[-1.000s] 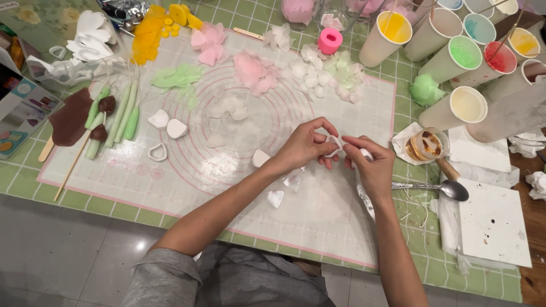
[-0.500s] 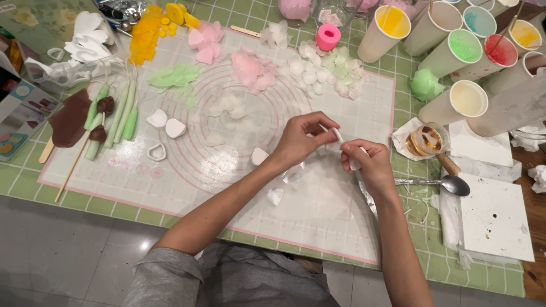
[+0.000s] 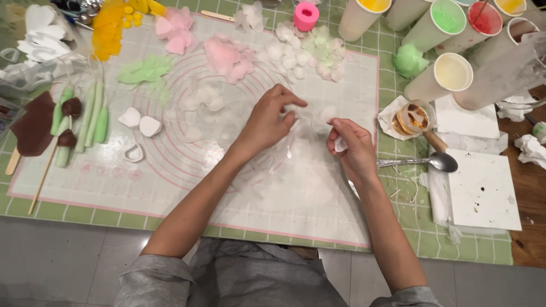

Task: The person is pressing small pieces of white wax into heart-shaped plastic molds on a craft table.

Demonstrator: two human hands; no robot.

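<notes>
Over the middle of the white mat [image 3: 187, 187], the right hand [image 3: 354, 150] pinches a small white petal [image 3: 340, 144] in closed fingers, while the left hand [image 3: 268, 120] curls loosely beside it, apparently shaping thin white pieces.

My table [image 3: 79, 207] carries a green checked cloth [image 3: 398, 239]; bare dark wood shows at its right edge [image 3: 532, 187]. Beneath the near edge, a floor of large grey tiles [image 3: 62, 261] with pale grout lines. Light is even and soft, with a faint sheen on the tiles.
</notes>
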